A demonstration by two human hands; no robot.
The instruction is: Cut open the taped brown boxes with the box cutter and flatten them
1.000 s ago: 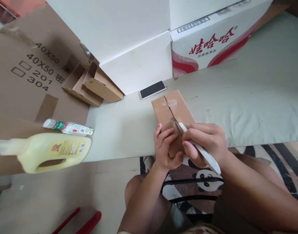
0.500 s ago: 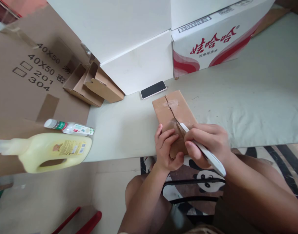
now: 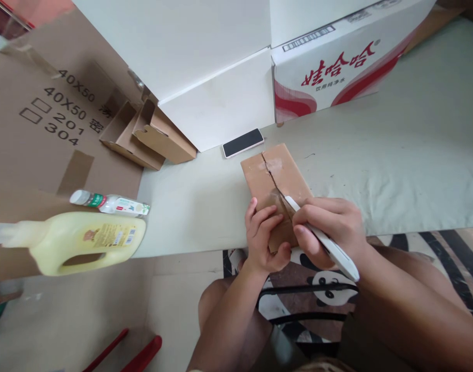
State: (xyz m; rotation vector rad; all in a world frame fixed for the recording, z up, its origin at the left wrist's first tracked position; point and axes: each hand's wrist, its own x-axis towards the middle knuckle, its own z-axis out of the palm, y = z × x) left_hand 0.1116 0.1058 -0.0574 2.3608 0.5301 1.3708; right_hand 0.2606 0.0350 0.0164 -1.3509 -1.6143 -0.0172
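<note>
A small brown cardboard box (image 3: 286, 164) lies near the table's front edge, with clear tape over a dark lengthwise seam. My left hand (image 3: 264, 235) grips its near left part, fingers curled over the top and the thumb by the near edge. In my right hand (image 3: 331, 227) is a white utility knife (image 3: 333, 250), its handle slanting down to the right. The knife's tip touches the seam around the middle of the box, and the tape looks slit or lifted beside it. My fingers hide part of the handle and the box's near right side.
Behind the box lies a phone (image 3: 243, 143). A white carton with red lettering (image 3: 333, 77) stands at the back. To the left are small brown boxes (image 3: 170, 137), a clear bottle (image 3: 120, 203) and a yellow jug (image 3: 93, 237). The table (image 3: 193, 217) ends just before my knees.
Almost nothing differs. Both hands keep their hold, and the knife's tip stays at the same spot on the seam.
</note>
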